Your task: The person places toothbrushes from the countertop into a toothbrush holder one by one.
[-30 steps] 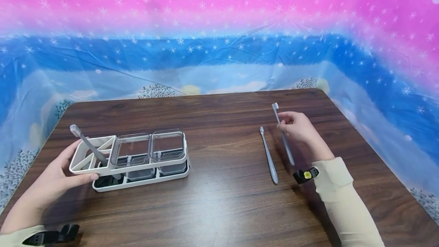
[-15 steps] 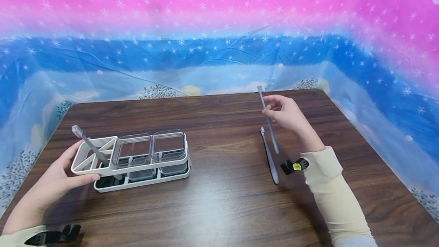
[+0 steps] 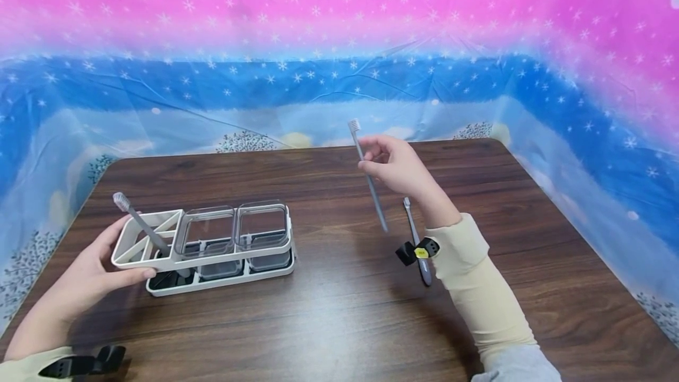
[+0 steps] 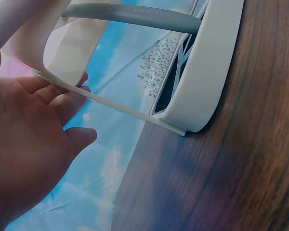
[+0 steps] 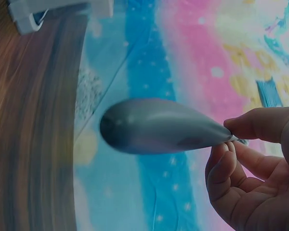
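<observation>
So the right hand (image 3: 398, 164) has a grey toothbrush (image 3: 368, 174) pinched between thumb and fingertips, up in the air over the middle of the bench (image 3: 339, 311), bristles pointing up and the handle end slanting down toward the wood. The grip is tight on the upper part of the handle; the wrist view shows the fat handle end (image 5: 159, 126) sticking out past the fingers. A second toothbrush (image 3: 414, 234) lies flat on the bench just beside that forearm. Over on the left, the left hand (image 3: 87, 276) holds the end of a white organizer (image 3: 204, 240), thumb on the near rim and fingers wrapped round the outer wall. Another toothbrush (image 3: 140, 226) stands tilted in its end compartment, next to two clear cups (image 3: 233, 229)
</observation>
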{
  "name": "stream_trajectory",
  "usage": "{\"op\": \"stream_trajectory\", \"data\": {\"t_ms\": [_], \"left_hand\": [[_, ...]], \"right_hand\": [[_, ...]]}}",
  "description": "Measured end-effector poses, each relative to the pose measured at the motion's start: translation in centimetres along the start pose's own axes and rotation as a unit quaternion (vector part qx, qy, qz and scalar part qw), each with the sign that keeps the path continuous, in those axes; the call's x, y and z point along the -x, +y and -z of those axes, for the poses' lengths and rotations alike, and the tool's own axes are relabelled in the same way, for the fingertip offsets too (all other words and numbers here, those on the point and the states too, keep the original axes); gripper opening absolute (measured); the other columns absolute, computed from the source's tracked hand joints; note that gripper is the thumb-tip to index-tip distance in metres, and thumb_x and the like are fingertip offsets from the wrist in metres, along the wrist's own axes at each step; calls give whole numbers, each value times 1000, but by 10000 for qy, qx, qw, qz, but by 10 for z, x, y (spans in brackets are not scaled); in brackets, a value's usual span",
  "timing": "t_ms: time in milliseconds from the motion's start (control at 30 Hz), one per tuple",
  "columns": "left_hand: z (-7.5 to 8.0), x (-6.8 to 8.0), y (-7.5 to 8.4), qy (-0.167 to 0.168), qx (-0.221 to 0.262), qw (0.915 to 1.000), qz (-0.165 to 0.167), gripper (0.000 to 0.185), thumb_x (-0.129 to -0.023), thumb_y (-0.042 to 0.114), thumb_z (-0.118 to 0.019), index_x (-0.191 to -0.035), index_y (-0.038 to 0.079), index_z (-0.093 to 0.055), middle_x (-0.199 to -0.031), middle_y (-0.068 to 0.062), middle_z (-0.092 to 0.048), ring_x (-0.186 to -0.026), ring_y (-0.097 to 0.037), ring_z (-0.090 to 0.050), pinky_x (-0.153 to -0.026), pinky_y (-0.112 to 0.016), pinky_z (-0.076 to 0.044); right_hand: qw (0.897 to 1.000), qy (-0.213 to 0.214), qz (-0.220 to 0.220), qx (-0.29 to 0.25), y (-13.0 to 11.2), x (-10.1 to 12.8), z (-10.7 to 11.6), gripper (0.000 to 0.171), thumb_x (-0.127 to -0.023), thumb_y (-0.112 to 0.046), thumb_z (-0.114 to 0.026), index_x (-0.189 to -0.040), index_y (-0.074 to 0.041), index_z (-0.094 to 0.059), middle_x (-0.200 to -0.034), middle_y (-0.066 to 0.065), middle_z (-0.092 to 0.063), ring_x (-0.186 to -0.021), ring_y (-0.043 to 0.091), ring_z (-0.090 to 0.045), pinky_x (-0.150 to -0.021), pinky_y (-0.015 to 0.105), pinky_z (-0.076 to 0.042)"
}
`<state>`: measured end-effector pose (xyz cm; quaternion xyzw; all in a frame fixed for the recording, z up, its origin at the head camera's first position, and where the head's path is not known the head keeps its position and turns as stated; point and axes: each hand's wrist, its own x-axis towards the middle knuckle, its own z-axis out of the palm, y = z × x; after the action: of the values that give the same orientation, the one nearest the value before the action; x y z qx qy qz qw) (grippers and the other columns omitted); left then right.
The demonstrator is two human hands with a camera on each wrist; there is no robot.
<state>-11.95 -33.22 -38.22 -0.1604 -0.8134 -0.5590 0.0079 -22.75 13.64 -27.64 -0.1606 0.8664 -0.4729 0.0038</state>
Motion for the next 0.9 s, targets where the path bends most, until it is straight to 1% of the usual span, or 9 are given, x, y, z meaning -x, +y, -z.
{"op": "stream_trajectory", "data": {"t_ms": [133,200,267,433,567,667,800,900], "left_hand": [[0,0,-1,-21,167,9999,-13,89,-79,-21,-62,-150,20,-29,-117,16,-58,-94,-1,-62,-68,-18,-51],[0,0,-1,-44,294,9996,-18,89,-79,-22,-62,-150,21,-30,-117,15,-59,-94,-1,-62,-68,-18,-51],[0,0,-1,-60,292,9996,-14,88,-79,-21,-62,-150,22,-30,-117,15,-59,-94,-1,-62,-68,-19,-51],[2,0,2,-91,7,9999,78,88,-81,-18,-63,-152,20,-27,-118,16,-57,-94,0,-62,-68,-20,-52],[2,-1,3,-125,-23,9998,142,88,-82,-16,-63,-152,19,-24,-117,17,-57,-94,0,-63,-67,-21,-53],[3,-1,2,-107,-84,9998,175,88,-82,-16,-63,-152,20,-24,-117,18,-57,-93,-1,-63,-67,-22,-52],[3,0,1,-39,-350,9991,243,90,-82,-15,-64,-153,22,-23,-117,21,-55,-94,1,-61,-66,-21,-52],[2,0,1,-37,-346,9991,232,89,-82,-15,-64,-153,22,-23,-118,21,-55,-94,1,-61,-66,-21,-52]], "right_hand": [[9998,-106,174,10,-13,-5,-11,43,-88,-7,-65,-131,-4,-57,-92,9,-60,-79,20,-61,-65,27,-47],[9995,-166,264,-72,-20,-8,-16,43,-88,-6,-65,-130,-3,-57,-92,9,-60,-80,20,-61,-65,27,-46],[9990,-225,343,-194,-27,-10,-21,43,-87,-6,-65,-130,-2,-57,-91,9,-60,-79,21,-62,-63,27,-46],[9968,-362,513,-485,-46,-14,-33,44,-87,-4,-65,-130,-2,-56,-91,8,-58,-80,20,-63,-60,25,-44],[9954,-433,630,-573,-58,-17,-41,43,-87,-5,-65,-129,-4,-57,-92,8,-58,-78,20,-63,-59,25,-44],[9942,-482,706,-653,-66,-19,-47,43,-87,-5,-65,-129,-5,-58,-92,7,-59,-77,20,-62,-59,25,-44],[9927,-539,791,-735,-78,-22,-54,42,-87,-5,-66,-128,-4,-59,-91,7,-59,-77,20,-62,-61,25,-44],[9921,-584,808,-764,-88,-24,-59,41,-87,-5,-67,-127,-4,-59,-91,6,-59,-77,20,-62,-61,24,-45]]}}
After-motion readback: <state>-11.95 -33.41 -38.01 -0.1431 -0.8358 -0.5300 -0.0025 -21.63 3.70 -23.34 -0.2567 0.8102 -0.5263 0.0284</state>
